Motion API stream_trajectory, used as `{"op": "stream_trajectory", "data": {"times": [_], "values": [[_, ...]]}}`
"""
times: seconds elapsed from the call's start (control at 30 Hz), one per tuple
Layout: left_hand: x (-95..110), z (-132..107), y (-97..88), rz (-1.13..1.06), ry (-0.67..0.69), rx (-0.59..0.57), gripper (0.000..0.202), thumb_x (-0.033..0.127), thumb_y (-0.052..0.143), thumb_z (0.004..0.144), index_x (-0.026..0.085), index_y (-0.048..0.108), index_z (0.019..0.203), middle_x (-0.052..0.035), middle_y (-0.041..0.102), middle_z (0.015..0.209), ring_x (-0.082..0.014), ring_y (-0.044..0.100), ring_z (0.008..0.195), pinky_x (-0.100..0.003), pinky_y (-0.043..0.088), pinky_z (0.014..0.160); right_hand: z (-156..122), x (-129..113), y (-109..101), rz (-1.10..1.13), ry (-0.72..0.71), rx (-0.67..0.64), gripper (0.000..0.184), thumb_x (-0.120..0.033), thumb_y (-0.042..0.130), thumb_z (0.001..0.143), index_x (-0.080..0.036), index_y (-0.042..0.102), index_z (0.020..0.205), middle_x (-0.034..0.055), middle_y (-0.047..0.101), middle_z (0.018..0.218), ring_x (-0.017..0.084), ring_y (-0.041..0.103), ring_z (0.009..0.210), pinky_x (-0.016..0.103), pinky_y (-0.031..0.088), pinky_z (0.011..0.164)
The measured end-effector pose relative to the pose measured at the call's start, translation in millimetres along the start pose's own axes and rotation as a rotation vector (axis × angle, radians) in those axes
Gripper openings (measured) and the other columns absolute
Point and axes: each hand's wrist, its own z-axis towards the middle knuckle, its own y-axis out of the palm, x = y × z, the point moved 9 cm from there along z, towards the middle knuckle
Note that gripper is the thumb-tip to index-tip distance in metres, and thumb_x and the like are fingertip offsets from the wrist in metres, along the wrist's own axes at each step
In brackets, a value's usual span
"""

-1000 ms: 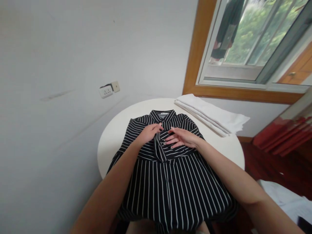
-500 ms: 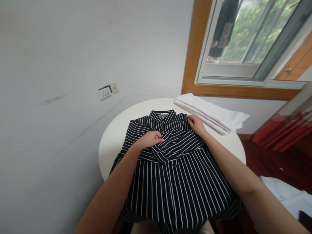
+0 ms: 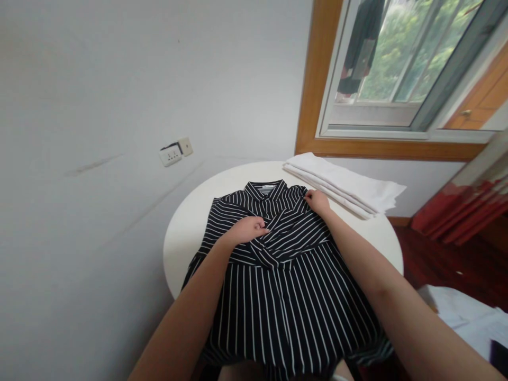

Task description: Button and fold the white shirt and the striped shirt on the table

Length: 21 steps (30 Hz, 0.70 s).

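A black shirt [image 3: 278,296] with white stripes lies front up across a round white table [image 3: 180,227], collar at the far side. Its sleeves are folded inward over the chest, and the lower part drapes over the near edge. My right hand [image 3: 318,202] pinches the cloth at the right shoulder. On the chest, by the crossed sleeves, my left hand [image 3: 248,229] is closed with thumb and fingertips together on the shirt's cloth. Its palm side is hidden from view.
Folded white cloths [image 3: 341,182] lie stacked at the table's back right. A wall with a socket [image 3: 171,155] borders the left and back. A wood-framed window [image 3: 392,69] stands beyond. A red and white curtain [image 3: 448,217] hangs at right, with white items [image 3: 464,312] below.
My right fingers have drawn closer together on the shoulder cloth. My left hand stays at nearly the same place on the chest. The view has shifted slightly.
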Motion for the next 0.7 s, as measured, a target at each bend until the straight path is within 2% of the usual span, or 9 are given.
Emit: {"op": "stream_trajectory", "data": {"times": [0.07,0.17,0.3,0.43,0.53,0.63,0.7], "values": [[2.0,-0.9,-1.9,-0.002,0.013,0.015,0.035,0.053,0.055,0.079,0.019,0.058,0.079,0.0006,0.061,0.074,-0.013,0.053,0.066,-0.024,0.036,0.062,-0.4,4.6,-6.5,0.035,0.017,0.049,0.025,-0.031,0.048,0.09,-0.017,0.067,0.097,0.0098,0.066,0.097,0.021,0.059,0.089,0.029,0.043,0.075],[3.5,-1.4,-6.5,-0.002,0.021,0.063,0.033,0.052,0.054,0.08,0.019,0.059,0.08,0.0013,0.059,0.071,-0.0124,0.051,0.064,-0.023,0.035,0.06,-2.0,17.8,-26.3,0.133,0.069,0.189,0.034,-0.035,0.042,0.091,-0.015,0.068,0.099,0.0098,0.066,0.091,0.022,0.058,0.087,0.031,0.042,0.076],[6.5,-2.1,-15.0,0.034,0.012,0.146,0.035,0.052,0.049,0.084,0.019,0.058,0.078,0.0009,0.058,0.068,-0.013,0.052,0.063,-0.024,0.033,0.058,-9.6,38.4,-47.7,0.128,0.196,0.337,0.037,-0.041,0.041,0.091,-0.019,0.068,0.102,0.0105,0.064,0.099,0.024,0.057,0.088,0.032,0.041,0.072],[8.1,-4.5,-22.7,0.144,-0.029,0.204,0.038,0.054,0.046,0.086,0.02,0.06,0.076,-0.0005,0.06,0.07,-0.0148,0.054,0.066,-0.025,0.033,0.059,-11.9,36.8,-45.8,-0.008,0.159,0.336,0.034,-0.04,0.042,0.092,-0.019,0.068,0.1,0.0131,0.061,0.102,0.026,0.055,0.094,0.033,0.04,0.075],[2.5,-6.2,-26.9,0.23,-0.091,0.23,0.038,0.055,0.047,0.085,0.02,0.061,0.077,-0.0016,0.063,0.073,-0.0162,0.056,0.07,-0.026,0.033,0.06,-8.8,31.9,-42.2,-0.045,0.088,0.332,0.035,-0.037,0.039,0.093,-0.016,0.064,0.108,0.0148,0.061,0.101,0.027,0.053,0.096,0.034,0.039,0.079],[-4.3,-6.7,-28.3,0.277,-0.136,0.235,0.039,0.057,0.048,0.084,0.021,0.062,0.076,-0.0023,0.066,0.078,-0.0169,0.058,0.072,-0.026,0.033,0.062,-7.3,27.4,-40.3,-0.055,0.05,0.315,0.035,-0.032,0.036,0.094,-0.014,0.061,0.111,0.0151,0.061,0.101,0.027,0.052,0.096,0.035,0.038,0.083],[-6.9,-6.5,-27.7,0.294,-0.145,0.23,0.04,0.057,0.048,0.084,0.021,0.061,0.074,-0.0024,0.066,0.079,-0.0171,0.058,0.072,-0.026,0.033,0.061,-9.7,18.8,-36.5,-0.087,-0.004,0.29,0.036,-0.035,0.037,0.095,-0.016,0.061,0.113,0.0152,0.061,0.106,0.028,0.051,0.101,0.037,0.037,0.087]]}}
